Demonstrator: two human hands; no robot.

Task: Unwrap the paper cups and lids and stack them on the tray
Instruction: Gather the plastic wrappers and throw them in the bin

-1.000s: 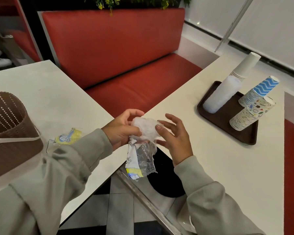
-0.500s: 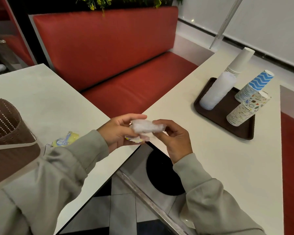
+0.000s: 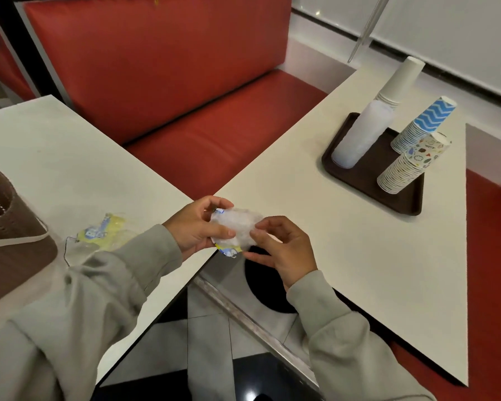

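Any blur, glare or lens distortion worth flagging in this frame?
Head view: wide-angle stretch, so the cup stacks on the tray appear to lean right; the crumpled wrapper between left hand and right hand looks soft; a small glare spot on the floor; lighting even, shadows faint.

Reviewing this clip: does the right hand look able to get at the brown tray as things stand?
Probably yes: only bare tabletop lies between the right hand and the tray. But it and the left hand both grip the crumpled wrapper.
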